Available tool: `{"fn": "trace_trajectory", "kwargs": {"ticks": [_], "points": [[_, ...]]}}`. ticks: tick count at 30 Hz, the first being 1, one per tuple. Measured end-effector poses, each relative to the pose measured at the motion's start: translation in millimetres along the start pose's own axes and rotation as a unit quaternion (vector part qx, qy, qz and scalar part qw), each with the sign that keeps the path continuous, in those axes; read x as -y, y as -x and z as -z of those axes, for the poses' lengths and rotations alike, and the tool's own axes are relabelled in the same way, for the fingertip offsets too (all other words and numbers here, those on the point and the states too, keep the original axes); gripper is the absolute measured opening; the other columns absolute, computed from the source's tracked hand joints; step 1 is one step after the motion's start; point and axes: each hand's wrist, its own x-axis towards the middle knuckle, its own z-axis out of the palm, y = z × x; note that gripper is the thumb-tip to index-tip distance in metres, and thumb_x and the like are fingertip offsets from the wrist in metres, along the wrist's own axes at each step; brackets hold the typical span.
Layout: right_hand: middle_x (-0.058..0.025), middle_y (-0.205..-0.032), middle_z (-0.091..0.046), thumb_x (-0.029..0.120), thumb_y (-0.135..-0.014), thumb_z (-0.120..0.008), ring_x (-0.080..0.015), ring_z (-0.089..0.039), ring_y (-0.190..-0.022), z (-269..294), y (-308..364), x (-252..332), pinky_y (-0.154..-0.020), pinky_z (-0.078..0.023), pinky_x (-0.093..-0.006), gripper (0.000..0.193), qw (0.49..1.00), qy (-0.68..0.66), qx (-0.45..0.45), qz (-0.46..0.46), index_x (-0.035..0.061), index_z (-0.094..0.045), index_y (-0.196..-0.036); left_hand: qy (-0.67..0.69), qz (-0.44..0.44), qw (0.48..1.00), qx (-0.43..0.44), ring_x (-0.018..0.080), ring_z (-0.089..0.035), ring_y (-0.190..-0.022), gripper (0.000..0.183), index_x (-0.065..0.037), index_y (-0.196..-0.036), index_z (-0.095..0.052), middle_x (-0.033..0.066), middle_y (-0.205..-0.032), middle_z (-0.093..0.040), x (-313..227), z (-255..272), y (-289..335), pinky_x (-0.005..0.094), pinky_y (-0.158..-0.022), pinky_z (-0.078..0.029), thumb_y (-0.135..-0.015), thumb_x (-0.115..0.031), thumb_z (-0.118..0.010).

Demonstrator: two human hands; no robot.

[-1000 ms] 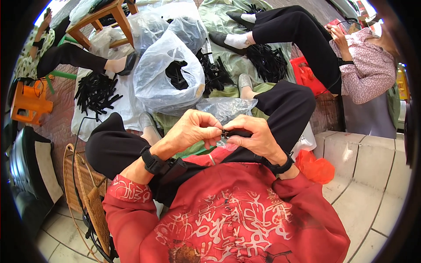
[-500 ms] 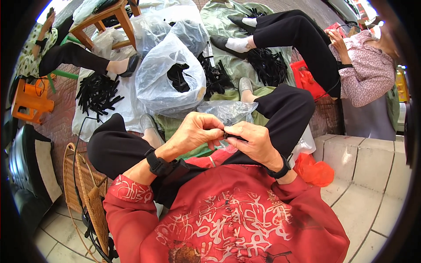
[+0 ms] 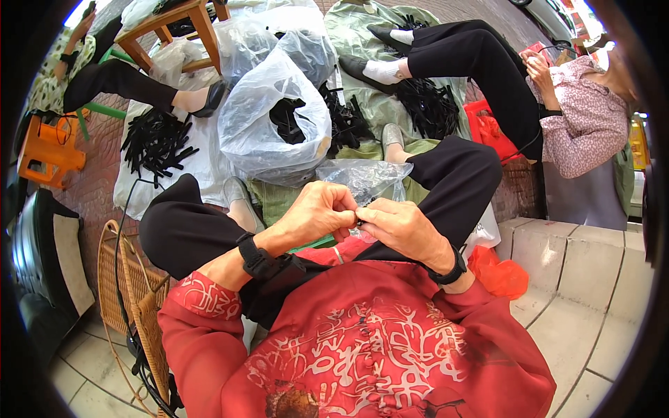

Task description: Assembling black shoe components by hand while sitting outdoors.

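Both of my hands meet above my lap, fingertips together. My left hand (image 3: 322, 211) is closed in a pinch, thumb against bent fingers. My right hand (image 3: 401, 226) pinches a small black piece (image 3: 360, 221), mostly hidden by the fingers, so its kind does not show. The left fingertips touch this piece or lie right beside it. Just beyond my hands, a clear plastic bag (image 3: 366, 180) lies between my knees. Farther off stands a large translucent bag (image 3: 244, 125) with black pieces inside.
Black strips lie in a left pile (image 3: 155, 145) and a right pile (image 3: 428, 108) on spread sheets. Two people sit nearby, one far left, one right. A wooden stool (image 3: 167, 31), an orange stool (image 3: 52, 150), a wicker basket (image 3: 143, 320) and a red bag (image 3: 498, 270) surround me.
My hands have shifted slightly, and the right fingers now cover more of the black piece. The view has moved a little. The person on the right still holds their hands together.
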Motion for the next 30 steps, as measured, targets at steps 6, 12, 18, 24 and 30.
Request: {"fn": "trace_trajectory", "kwargs": {"ticks": [6,12,18,24,30], "points": [[-0.0101,-0.074,-0.057,0.003,-0.066,-0.063,-0.025,-0.057,-0.064,1,-6,-3,-0.055,-0.045,-0.0302,0.018,0.995,-0.098,-0.026,-0.013,0.0001,-0.056,-0.083,0.024,-0.01,1.0,-0.004,0.0111,-0.057,-0.052,0.003,0.003,-0.075,-0.054,0.0063,-0.065,-0.058,8,-2,0,0.023,-0.048,-0.048,-0.075,0.001,-0.052],[-0.0107,-0.072,-0.058,0.003,-0.065,-0.064,-0.0213,-0.057,-0.064,16,-12,-6,-0.056,-0.044,-0.0272,0.017,0.981,-0.17,-0.01,-0.098,-0.0008,-0.059,-0.081,0.135,-0.026,0.99,0.001,0.0122,-0.058,-0.058,0.004,0.001,-0.081,-0.054,0.0072,-0.07,-0.059,1,-4,4,0.0233,-0.054,-0.049,-0.079,-0.003,-0.053],[-0.0103,-0.074,-0.057,0.002,-0.066,-0.064,-0.0241,-0.056,-0.065,8,-7,-8,-0.057,-0.044,-0.029,0.019,0.991,-0.12,-0.045,-0.05,0.0012,-0.057,-0.083,0.099,-0.024,0.995,0.007,0.0112,-0.057,-0.058,0.007,0.002,-0.081,-0.054,0.0065,-0.071,-0.059,0,-2,-1,0.0237,-0.053,-0.049,-0.08,-0.006,-0.054],[-0.0092,-0.072,-0.054,0.003,-0.066,-0.064,-0.0246,-0.055,-0.065,0,-6,-14,-0.056,-0.044,-0.0299,0.016,0.994,-0.102,-0.017,-0.034,0.0015,-0.054,-0.078,0.097,-0.017,0.995,-0.013,0.0115,-0.058,-0.06,0.008,0.002,-0.084,-0.054,0.0074,-0.072,-0.059,18,-6,-2,0.0246,-0.056,-0.05,-0.081,-0.006,-0.053],[-0.0084,-0.071,-0.055,0.003,-0.066,-0.064,-0.0243,-0.055,-0.064,5,-1,-20,-0.055,-0.043,-0.0294,0.016,0.989,-0.145,-0.009,-0.039,0.0013,-0.054,-0.079,0.135,-0.008,0.991,0.014,0.0138,-0.059,-0.062,0.011,0.004,-0.087,-0.054,0.0094,-0.075,-0.06,13,-6,-1,0.0261,-0.058,-0.052,-0.081,-0.006,-0.053]]}}
